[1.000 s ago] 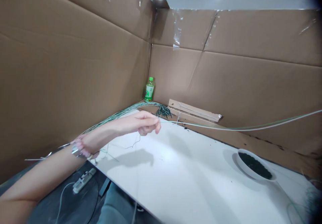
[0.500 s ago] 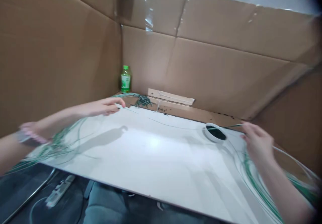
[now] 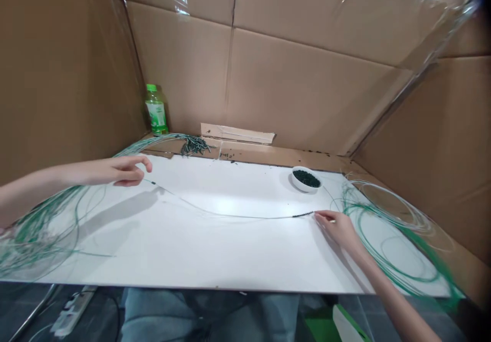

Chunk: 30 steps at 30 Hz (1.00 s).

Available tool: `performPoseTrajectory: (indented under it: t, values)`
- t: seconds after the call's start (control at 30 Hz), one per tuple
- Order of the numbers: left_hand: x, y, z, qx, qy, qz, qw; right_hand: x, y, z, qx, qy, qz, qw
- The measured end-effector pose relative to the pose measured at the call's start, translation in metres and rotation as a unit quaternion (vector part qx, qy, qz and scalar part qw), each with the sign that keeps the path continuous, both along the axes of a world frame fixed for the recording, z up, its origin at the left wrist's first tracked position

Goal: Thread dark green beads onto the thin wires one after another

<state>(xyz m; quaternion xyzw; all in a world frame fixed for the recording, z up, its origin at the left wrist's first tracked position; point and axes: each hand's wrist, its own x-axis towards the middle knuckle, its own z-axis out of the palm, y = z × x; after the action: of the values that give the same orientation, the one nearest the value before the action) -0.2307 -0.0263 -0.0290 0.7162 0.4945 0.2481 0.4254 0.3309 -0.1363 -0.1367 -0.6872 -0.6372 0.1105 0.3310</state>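
Observation:
A thin wire (image 3: pixel 230 215) stretches in a shallow sag between my two hands, above or on the white board. At its left end, my left hand (image 3: pixel 125 170) is closed on the wire, the index finger bent; one small dark bead (image 3: pixel 153 183) shows just beyond the fingers. My right hand (image 3: pixel 337 225) pinches the other end, next to a short row of dark beads (image 3: pixel 303 214) strung there. Behind the right hand stands a white bowl (image 3: pixel 297 184) filled with tiny dark green beads (image 3: pixel 307 178).
Green and white wires (image 3: pixel 49 224) lie bundled at the left, more coils (image 3: pixel 383 260) at the right. Dark-tipped strands (image 3: pixel 194 145) rest by the back edge. A green-capped bottle (image 3: pixel 156 114) stands in the left corner. Cardboard walls (image 3: pixel 299 86) enclose the white board (image 3: pixel 215 260).
My right hand has come down and inward from beside the bowl, and the wire now hangs lower. My view has tilted down and turned right.

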Motion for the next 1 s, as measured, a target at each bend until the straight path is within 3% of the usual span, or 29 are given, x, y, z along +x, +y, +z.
performPoseTrajectory:
  t: [0.07,0.13,0.2,0.3,0.37,0.43,0.53,0.67,0.83,1.0]
  values:
    - [0.001,-0.002,0.008,-0.065,0.057,-0.072,0.994,-0.011,0.009,0.023,0.002,-0.039,0.007,0.999]
    - [0.002,-0.001,0.016,-0.081,0.073,-0.107,0.988,-0.042,0.023,0.047,0.027,-0.060,0.029,0.997]
    - [0.001,0.002,0.020,-0.088,0.080,-0.120,0.986,-0.098,0.036,0.068,0.061,-0.065,0.080,0.993]
    - [-0.002,0.007,0.017,-0.091,0.081,-0.140,0.983,-0.212,0.049,0.089,0.087,-0.064,0.225,0.968]
    - [-0.003,0.009,0.015,-0.085,0.076,-0.149,0.982,-0.286,0.057,0.094,0.084,-0.074,0.315,0.942]
    - [-0.004,0.008,0.015,-0.077,0.070,-0.154,0.983,-0.343,0.068,0.092,0.068,-0.085,0.371,0.922]
    - [-0.004,0.001,0.019,-0.058,0.062,-0.148,0.985,-0.382,0.084,0.082,0.031,-0.102,0.383,0.918]
    - [-0.011,-0.009,0.028,-0.018,0.058,-0.091,0.994,-0.358,0.092,0.067,0.005,-0.121,0.372,0.920]
    - [-0.035,0.001,0.030,-0.022,0.096,-0.031,0.995,-0.272,0.080,0.047,-0.007,-0.143,0.319,0.937]
    - [-0.071,0.030,0.011,-0.021,0.144,-0.023,0.989,-0.183,0.075,0.022,-0.005,-0.152,0.270,0.951]
